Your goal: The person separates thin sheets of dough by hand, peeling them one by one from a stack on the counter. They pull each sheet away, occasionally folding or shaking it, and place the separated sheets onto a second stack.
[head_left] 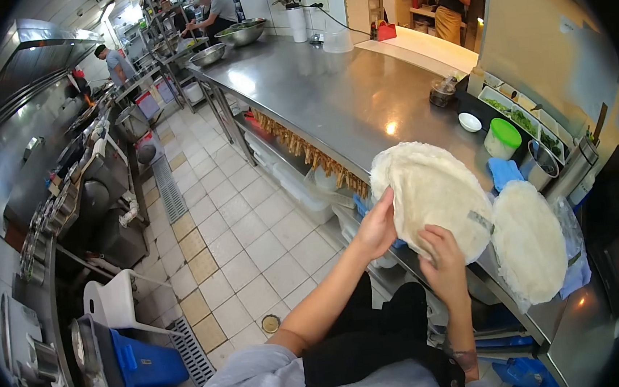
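Note:
A stack of thin round white dough wrappers (439, 183) is held up at the near edge of the steel counter, tilted toward me. My left hand (377, 226) grips its left edge, thumb on the front and the other fingers hidden behind. At the lower edge my right hand (443, 252) is closed on the stack with bent fingers. A small grey strip (481, 221) lies across the stack's right side. Right of it, a second pile of white wrappers (528, 249) rests on clear plastic on the counter.
The long steel counter (300, 78) runs away from me. On its right are a green-lidded tub (503, 137), a white bowl (470, 122), a blue cloth (504, 172) and trays of greens (514, 115). A white chair (114, 303) stands left. Several people work farther back.

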A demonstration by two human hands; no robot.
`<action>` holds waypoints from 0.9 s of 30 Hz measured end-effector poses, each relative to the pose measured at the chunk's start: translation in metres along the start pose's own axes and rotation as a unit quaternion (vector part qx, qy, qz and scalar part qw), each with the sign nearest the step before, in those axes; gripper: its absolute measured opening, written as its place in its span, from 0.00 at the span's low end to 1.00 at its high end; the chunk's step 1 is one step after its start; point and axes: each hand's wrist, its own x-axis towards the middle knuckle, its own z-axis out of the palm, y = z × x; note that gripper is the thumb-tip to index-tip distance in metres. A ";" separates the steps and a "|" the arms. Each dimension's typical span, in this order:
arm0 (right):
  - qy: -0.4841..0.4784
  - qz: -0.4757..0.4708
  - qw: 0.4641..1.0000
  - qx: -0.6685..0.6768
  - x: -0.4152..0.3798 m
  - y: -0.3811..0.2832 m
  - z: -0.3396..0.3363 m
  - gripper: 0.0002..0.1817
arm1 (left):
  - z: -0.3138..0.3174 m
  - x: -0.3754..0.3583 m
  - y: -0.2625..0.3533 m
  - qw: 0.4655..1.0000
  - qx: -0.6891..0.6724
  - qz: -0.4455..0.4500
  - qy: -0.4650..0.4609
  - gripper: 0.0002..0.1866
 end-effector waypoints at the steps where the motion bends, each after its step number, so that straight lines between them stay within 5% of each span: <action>1: -0.002 0.053 0.997 0.050 -0.004 0.007 -0.002 0.17 | 0.000 -0.007 0.003 1.000 0.019 -0.016 0.016 0.29; 4: 0.053 0.171 0.968 0.174 -0.012 0.022 -0.007 0.04 | -0.001 -0.028 0.007 0.996 0.059 -0.066 0.028 0.27; 13: 0.019 -0.023 0.999 0.016 -0.004 -0.008 -0.029 0.07 | -0.001 -0.060 -0.036 0.994 0.073 -0.083 -0.001 0.16; 19: -0.009 0.063 0.998 0.021 -0.020 -0.006 -0.048 0.09 | -0.001 -0.053 -0.018 0.998 0.014 -0.040 0.045 0.09; 27: -0.021 0.052 0.996 0.070 -0.022 -0.004 -0.027 0.13 | 0.006 -0.052 -0.023 0.997 0.063 -0.033 0.014 0.05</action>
